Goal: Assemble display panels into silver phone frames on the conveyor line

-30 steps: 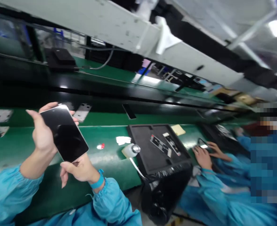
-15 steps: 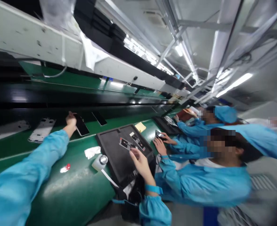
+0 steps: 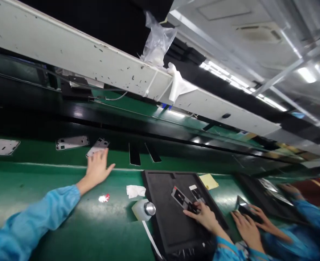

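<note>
My left hand [image 3: 97,169] is open, palm down with fingers spread, at the near end of a pale phone frame [image 3: 99,144]. Its fingertips overlap the frame; whether they touch it I cannot tell. To its left lies another phone frame [image 3: 72,142], to its right two dark flat panels, one a black panel [image 3: 134,155]. My right hand [image 3: 205,217], with a blue band at the wrist, is over a black tray [image 3: 173,232]. Its thumb and fingers close round the end of a grey-and-black phone part [image 3: 181,197]. A second phone part [image 3: 196,192] lies just beyond.
A bottle with a metal cap [image 3: 143,209] stands left of the tray, near a crumpled white tissue [image 3: 136,191]. A red-and-white scrap [image 3: 104,198] lies on the green bench [image 3: 100,232]. A yellow pad [image 3: 209,181] is behind the tray. At right, a co-worker's hands [image 3: 247,224] hold a dark device.
My left hand has moved from beside a black panel leftward to the pale phone frame, its fingers now spread. My right hand stays at the same phone part. The view has turned left.
</note>
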`<state>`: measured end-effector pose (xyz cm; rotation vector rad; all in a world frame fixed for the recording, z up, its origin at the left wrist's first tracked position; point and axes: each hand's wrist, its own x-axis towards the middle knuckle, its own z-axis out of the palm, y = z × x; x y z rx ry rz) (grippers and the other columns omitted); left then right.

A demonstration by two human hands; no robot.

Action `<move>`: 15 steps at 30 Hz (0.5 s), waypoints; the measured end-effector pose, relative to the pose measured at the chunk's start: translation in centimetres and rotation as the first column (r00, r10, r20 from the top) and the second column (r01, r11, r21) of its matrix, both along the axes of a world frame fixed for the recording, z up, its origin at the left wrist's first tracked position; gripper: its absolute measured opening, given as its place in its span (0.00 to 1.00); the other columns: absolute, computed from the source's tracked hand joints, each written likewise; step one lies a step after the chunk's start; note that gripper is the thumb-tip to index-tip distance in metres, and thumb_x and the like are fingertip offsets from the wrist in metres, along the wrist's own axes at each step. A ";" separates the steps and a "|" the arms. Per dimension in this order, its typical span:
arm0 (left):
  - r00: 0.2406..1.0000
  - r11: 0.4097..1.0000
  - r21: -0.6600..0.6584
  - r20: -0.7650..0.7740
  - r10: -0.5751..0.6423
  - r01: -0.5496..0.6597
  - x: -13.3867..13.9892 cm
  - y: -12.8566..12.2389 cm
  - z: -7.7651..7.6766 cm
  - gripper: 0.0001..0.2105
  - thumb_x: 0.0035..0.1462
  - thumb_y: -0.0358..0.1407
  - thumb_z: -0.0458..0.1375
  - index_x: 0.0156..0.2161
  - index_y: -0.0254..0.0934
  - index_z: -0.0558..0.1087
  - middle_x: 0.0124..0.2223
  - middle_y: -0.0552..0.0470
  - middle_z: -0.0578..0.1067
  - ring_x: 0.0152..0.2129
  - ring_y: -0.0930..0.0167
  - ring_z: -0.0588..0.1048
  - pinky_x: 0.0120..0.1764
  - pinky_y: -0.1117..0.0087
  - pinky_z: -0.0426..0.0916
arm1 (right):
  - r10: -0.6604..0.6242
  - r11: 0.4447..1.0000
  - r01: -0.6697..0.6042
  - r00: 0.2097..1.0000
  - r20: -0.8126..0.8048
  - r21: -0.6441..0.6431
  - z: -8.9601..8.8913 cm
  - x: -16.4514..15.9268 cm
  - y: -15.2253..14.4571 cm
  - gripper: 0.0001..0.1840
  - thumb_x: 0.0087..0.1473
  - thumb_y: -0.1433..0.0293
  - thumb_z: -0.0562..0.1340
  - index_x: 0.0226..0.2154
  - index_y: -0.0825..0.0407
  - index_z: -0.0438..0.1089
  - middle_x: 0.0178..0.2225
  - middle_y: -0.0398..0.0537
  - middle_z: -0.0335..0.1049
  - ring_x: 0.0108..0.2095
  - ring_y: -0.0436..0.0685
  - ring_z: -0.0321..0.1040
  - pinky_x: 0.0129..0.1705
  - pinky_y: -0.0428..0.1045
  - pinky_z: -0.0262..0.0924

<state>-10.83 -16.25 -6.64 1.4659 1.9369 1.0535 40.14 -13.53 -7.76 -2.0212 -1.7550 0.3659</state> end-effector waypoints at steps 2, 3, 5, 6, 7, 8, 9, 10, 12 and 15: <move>0.984 0.993 -0.046 -0.148 0.097 -0.105 -2.9 -2.4 -1.0 0.41 0.63 0.45 0.60 0.72 0.16 0.56 0.70 0.11 0.57 0.69 0.29 0.52 0.64 0.25 0.45 | 0.026 1.000 -0.026 1.000 -0.013 0.002 0.6 -0.5 -0.2 0.21 0.35 0.59 0.76 0.21 0.41 0.63 0.23 0.50 0.68 0.29 0.73 0.76 0.36 0.66 0.64; 0.972 0.989 -0.057 -0.200 0.120 -0.134 -3.9 -3.0 -1.4 0.42 0.63 0.46 0.59 0.71 0.14 0.56 0.69 0.09 0.58 0.68 0.27 0.53 0.62 0.25 0.46 | 0.042 0.999 -0.042 0.999 -0.023 0.010 1.1 -0.9 -0.6 0.21 0.38 0.59 0.75 0.21 0.41 0.61 0.23 0.49 0.67 0.28 0.70 0.74 0.35 0.64 0.63; 0.956 0.987 -0.058 -0.262 0.132 -0.152 -4.6 -2.8 -1.9 0.43 0.61 0.49 0.59 0.70 0.15 0.59 0.66 0.09 0.62 0.65 0.27 0.57 0.62 0.28 0.49 | 0.076 0.997 -0.074 0.996 -0.053 0.035 2.2 -1.9 -1.8 0.22 0.45 0.59 0.74 0.22 0.41 0.59 0.24 0.48 0.67 0.27 0.66 0.73 0.33 0.62 0.63; 0.954 0.988 -0.049 -0.273 0.127 -0.146 -4.4 -2.1 -2.1 0.42 0.60 0.49 0.60 0.69 0.16 0.61 0.65 0.10 0.65 0.64 0.28 0.60 0.62 0.29 0.50 | 0.089 0.995 -0.086 0.993 -0.072 0.047 2.9 -2.5 -2.5 0.22 0.48 0.59 0.74 0.23 0.41 0.59 0.24 0.48 0.67 0.26 0.64 0.72 0.32 0.60 0.63; 0.954 0.990 -0.036 -0.273 0.122 -0.137 -4.1 -1.1 -2.1 0.42 0.59 0.49 0.62 0.69 0.18 0.63 0.64 0.11 0.67 0.64 0.29 0.61 0.62 0.31 0.51 | 0.098 0.994 -0.093 0.991 -0.092 0.058 3.5 -3.2 -3.3 0.21 0.51 0.59 0.73 0.24 0.42 0.59 0.24 0.47 0.68 0.24 0.62 0.71 0.30 0.59 0.63; 0.958 0.992 -0.018 -0.262 0.119 -0.129 -3.6 0.0 -2.0 0.41 0.58 0.49 0.63 0.68 0.19 0.65 0.63 0.12 0.68 0.63 0.29 0.62 0.62 0.32 0.51 | 0.100 0.993 -0.093 0.989 -0.113 0.066 4.2 -3.9 -4.1 0.19 0.54 0.59 0.72 0.25 0.42 0.60 0.24 0.47 0.68 0.23 0.60 0.70 0.29 0.58 0.63; 0.963 0.993 0.002 -0.241 0.118 -0.121 -3.2 1.1 -1.8 0.40 0.57 0.49 0.64 0.66 0.19 0.67 0.63 0.11 0.68 0.63 0.29 0.62 0.62 0.32 0.51 | 0.096 0.993 -0.087 0.986 -0.133 0.074 4.8 -4.5 -4.9 0.18 0.57 0.60 0.71 0.27 0.44 0.62 0.25 0.46 0.68 0.22 0.58 0.70 0.29 0.57 0.65; 0.971 0.993 0.025 -0.209 0.116 -0.113 -2.8 2.2 -1.4 0.39 0.56 0.49 0.65 0.64 0.18 0.69 0.62 0.11 0.69 0.63 0.30 0.62 0.62 0.33 0.51 | 0.086 0.994 -0.075 0.985 -0.152 0.079 5.4 -5.2 -5.7 0.15 0.59 0.60 0.70 0.29 0.47 0.65 0.26 0.45 0.70 0.23 0.56 0.70 0.30 0.55 0.67; 0.989 0.993 0.070 -0.110 0.100 -0.092 -2.1 4.0 -0.4 0.36 0.57 0.52 0.65 0.59 0.21 0.73 0.59 0.15 0.72 0.64 0.32 0.62 0.63 0.32 0.50 | 0.050 0.995 -0.033 0.980 -0.191 0.090 6.5 -6.3 -7.1 0.13 0.64 0.61 0.69 0.37 0.53 0.72 0.32 0.45 0.73 0.30 0.54 0.74 0.36 0.53 0.72; 0.993 0.987 0.162 0.114 -0.009 -0.009 -1.7 5.8 1.2 0.28 0.57 0.58 0.63 0.47 0.31 0.76 0.48 0.28 0.78 0.63 0.36 0.64 0.60 0.33 0.54 | -0.023 0.993 0.053 0.961 -0.276 0.102 7.8 -6.9 -8.1 0.16 0.69 0.61 0.66 0.53 0.53 0.73 0.51 0.51 0.76 0.45 0.57 0.77 0.46 0.56 0.76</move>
